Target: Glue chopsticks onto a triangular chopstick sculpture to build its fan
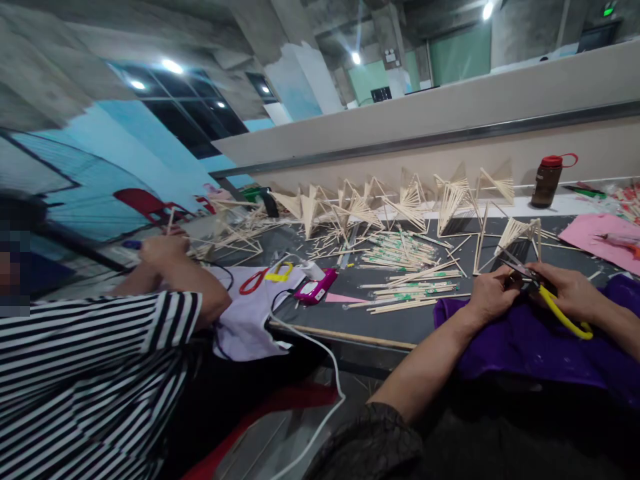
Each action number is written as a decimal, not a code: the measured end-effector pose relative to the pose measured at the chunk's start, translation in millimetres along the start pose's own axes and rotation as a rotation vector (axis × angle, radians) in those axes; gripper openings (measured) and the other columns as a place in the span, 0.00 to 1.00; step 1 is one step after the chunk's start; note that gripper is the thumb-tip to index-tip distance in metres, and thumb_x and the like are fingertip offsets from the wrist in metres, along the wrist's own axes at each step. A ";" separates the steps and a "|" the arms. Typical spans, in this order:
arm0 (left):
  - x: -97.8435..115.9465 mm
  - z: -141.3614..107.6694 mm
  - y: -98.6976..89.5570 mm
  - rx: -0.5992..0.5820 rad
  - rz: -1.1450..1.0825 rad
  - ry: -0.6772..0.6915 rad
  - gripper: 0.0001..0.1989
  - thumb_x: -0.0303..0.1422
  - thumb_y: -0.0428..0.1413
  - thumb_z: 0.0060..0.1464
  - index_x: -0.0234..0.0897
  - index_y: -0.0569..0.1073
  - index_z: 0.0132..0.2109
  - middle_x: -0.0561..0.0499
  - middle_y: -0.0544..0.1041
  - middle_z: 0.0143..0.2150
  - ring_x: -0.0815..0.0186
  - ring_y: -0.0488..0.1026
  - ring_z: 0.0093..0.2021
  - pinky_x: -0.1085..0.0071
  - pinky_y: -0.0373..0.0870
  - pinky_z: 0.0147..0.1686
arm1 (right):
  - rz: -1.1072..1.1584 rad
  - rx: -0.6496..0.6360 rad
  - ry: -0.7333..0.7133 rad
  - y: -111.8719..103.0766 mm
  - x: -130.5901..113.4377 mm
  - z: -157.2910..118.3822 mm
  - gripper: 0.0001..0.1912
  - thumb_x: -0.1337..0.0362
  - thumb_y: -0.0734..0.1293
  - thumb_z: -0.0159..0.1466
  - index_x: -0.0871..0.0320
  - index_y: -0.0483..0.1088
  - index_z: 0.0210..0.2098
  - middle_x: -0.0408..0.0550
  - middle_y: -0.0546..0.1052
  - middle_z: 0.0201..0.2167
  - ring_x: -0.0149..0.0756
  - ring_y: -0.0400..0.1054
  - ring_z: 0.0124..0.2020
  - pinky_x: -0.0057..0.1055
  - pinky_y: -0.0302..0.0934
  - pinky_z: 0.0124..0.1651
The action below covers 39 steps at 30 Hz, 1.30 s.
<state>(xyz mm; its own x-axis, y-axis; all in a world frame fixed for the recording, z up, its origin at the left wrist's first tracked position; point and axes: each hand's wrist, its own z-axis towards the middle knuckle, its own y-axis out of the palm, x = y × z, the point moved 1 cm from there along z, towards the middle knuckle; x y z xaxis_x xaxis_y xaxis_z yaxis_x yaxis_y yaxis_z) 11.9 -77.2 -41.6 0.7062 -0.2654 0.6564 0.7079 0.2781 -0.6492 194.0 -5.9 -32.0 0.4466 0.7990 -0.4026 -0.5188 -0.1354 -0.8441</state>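
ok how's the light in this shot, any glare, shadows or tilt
Head view: ceiling lights glare white, some with streaks; stick models cast dark shadows on the table; the wall behind slants up to the right, so the frame looks tilted.

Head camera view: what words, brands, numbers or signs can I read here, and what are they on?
No text can be read for certain.
Green print on the wrapped sticks: too small.
White label on the magenta box: too blurred.
Pale marking on the red-capped bottle: too small.
Lit green sign at upper right: too blurred.
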 end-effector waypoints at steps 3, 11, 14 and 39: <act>-0.1 -0.3 -0.3 0.004 0.016 -0.002 0.14 0.32 0.55 0.55 0.43 0.75 0.49 0.54 0.81 0.44 0.65 0.78 0.42 0.71 0.73 0.44 | 0.001 0.006 -0.009 -0.6 -1.3 0.7 0.22 0.55 0.64 0.59 0.50 0.69 0.52 0.47 0.78 0.48 0.45 0.76 0.44 0.39 0.71 0.45; 1.5 -0.2 -1.4 -0.001 0.023 -0.011 0.13 0.33 0.55 0.55 0.44 0.75 0.49 0.54 0.82 0.42 0.65 0.78 0.40 0.70 0.73 0.45 | -0.014 -0.001 0.008 0.5 -0.7 1.3 0.23 0.54 0.63 0.59 0.52 0.68 0.53 0.49 0.78 0.50 0.47 0.75 0.45 0.41 0.70 0.46; 2.0 -0.4 -2.1 0.002 0.011 -0.012 0.13 0.32 0.55 0.56 0.42 0.75 0.48 0.53 0.82 0.42 0.65 0.78 0.39 0.70 0.73 0.44 | -0.010 -0.019 0.004 -0.4 -1.5 1.4 0.22 0.55 0.63 0.59 0.53 0.68 0.52 0.48 0.78 0.49 0.45 0.75 0.44 0.40 0.70 0.45; 1.0 0.1 -4.8 0.014 -0.015 0.002 0.13 0.31 0.55 0.55 0.41 0.76 0.47 0.52 0.82 0.38 0.65 0.77 0.36 0.71 0.72 0.39 | -0.033 -0.014 -0.043 -3.2 -8.8 3.0 0.20 0.58 0.63 0.61 0.56 0.67 0.52 0.50 0.79 0.45 0.41 0.75 0.41 0.36 0.68 0.42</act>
<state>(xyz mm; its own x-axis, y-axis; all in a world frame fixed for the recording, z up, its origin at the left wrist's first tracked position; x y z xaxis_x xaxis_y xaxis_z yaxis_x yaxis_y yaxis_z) 9.3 -78.7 -37.8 0.6952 -0.2720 0.6654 0.7186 0.2869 -0.6335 189.4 -10.8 -24.7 0.4317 0.8275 -0.3591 -0.4941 -0.1162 -0.8616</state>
